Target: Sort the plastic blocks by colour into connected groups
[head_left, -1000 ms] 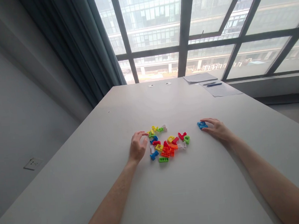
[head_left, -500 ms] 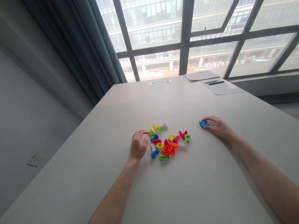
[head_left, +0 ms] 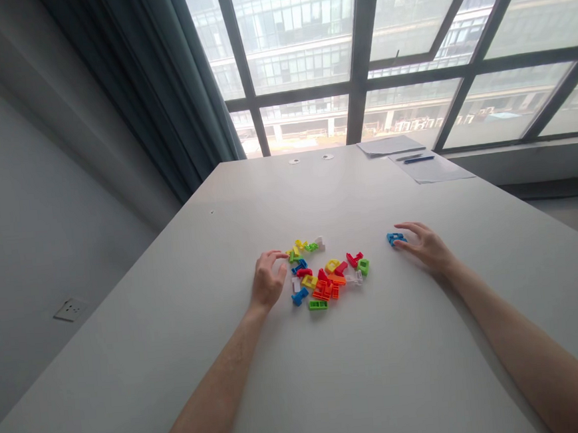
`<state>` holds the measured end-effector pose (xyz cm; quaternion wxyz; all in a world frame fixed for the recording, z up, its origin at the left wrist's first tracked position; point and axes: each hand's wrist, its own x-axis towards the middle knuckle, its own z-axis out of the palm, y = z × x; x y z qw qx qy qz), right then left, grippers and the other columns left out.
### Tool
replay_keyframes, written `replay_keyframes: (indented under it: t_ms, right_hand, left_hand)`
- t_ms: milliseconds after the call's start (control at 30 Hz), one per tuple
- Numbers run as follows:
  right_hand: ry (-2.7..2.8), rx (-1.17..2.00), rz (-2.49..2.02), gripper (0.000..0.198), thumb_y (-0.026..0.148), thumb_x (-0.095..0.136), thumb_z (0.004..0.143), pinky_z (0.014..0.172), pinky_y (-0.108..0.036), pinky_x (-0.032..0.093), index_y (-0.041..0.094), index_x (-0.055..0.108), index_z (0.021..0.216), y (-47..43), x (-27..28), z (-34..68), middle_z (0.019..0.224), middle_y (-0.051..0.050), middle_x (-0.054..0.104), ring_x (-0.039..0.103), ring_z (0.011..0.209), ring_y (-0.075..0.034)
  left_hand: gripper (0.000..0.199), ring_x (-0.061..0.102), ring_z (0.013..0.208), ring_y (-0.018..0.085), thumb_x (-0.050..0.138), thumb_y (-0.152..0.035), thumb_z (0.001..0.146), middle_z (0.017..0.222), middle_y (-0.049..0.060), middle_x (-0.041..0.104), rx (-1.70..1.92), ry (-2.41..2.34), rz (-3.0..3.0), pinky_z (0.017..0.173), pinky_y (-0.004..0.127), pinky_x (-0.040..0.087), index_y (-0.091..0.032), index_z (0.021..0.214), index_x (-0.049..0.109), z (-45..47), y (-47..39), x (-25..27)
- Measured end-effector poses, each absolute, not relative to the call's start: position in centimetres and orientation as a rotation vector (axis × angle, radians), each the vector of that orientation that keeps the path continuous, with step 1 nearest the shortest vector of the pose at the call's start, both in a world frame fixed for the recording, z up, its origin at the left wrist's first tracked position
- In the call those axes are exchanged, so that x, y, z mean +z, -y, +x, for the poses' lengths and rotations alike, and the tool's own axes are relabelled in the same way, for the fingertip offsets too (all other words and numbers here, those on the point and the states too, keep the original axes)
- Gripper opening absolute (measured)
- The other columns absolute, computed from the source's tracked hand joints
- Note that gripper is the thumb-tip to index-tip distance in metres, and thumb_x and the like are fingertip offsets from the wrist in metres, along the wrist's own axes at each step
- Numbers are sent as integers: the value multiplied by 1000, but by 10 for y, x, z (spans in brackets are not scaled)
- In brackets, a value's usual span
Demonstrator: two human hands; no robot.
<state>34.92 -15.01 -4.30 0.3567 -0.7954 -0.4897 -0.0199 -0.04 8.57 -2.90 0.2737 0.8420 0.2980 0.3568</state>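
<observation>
Shows mixed pieces [head_left: 321, 291] on table [head_left: 371, 370] beside loosely parted left hand [head_left: 268, 281]; blue pieces [head_left: 393, 238] at wide-spread right hand [head_left: 428, 249], nearer the right edge, probably to avoid mixing.

Before you: one white bench [head_left: 405, 367], narrowing toward its far end. Beyond it: one dark-framed, many-paned window [head_left: 306, 48], admitting daylight; outside, a building [head_left: 298, 19], probably glass-fronted, though glare washes it out. To your left: one grey wall [head_left: 34, 223], one socket [head_left: 70, 310], one dark blue curtain [head_left: 159, 86]. To your right: grey floor [head_left: 576, 217].
</observation>
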Motion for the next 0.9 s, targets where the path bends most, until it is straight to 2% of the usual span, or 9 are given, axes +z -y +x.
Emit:
replay_keyframes:
  t_ms: [200, 300, 500, 800, 900]
  right_hand:
    - [1097, -347, -2283, 58, 52, 50, 85, 97, -49, 39, 16, 49, 129, 134, -49, 321, 129, -18, 57, 51, 121, -33]
    - [969, -389, -2426, 61, 58, 51, 81, 92, -49, 39, 13, 50, 121, 128, -53, 313, 124, -21, 57, 49, 119, -36]
    - [804, -374, -2583, 49, 60, 54, 77, 88, -44, 39, 17, 49, 99, 127, -52, 309, 105, -16, 60, 52, 107, -33]
    - [822, -366, -2612, 39, 53, 52, 80, 88, -43, 39, 17, 49, 96, 127, -50, 308, 105, -17, 59, 52, 106, -32]
    - [816, -344, -2617, 42, 55, 51, 81, 89, -45, 38, 16, 49, 97, 126, -49, 307, 106, -17, 58, 51, 107, -33]
  left_hand:
    - [21, 56, 111, 23, 49, -20, 82, 109, 7, 61, 961, -802, 2267, 104, 41, 42, -20, 94, 66, 0, -85, -29]
    - [21, 56, 110, 23, 49, -20, 82, 109, 8, 61, 966, -798, 2267, 104, 41, 42, -20, 94, 66, 0, -85, -29]
    - [21, 56, 110, 23, 48, -20, 82, 108, 8, 61, 973, -785, 2275, 104, 42, 41, -19, 94, 66, 0, -85, -29]
    - [21, 56, 110, 24, 49, -20, 82, 108, 8, 61, 967, -792, 2268, 104, 42, 42, -20, 94, 65, 0, -84, -28]
    - [21, 56, 111, 24, 48, -20, 82, 109, 8, 61, 962, -792, 2269, 104, 42, 42, -20, 94, 65, 0, -84, -28]
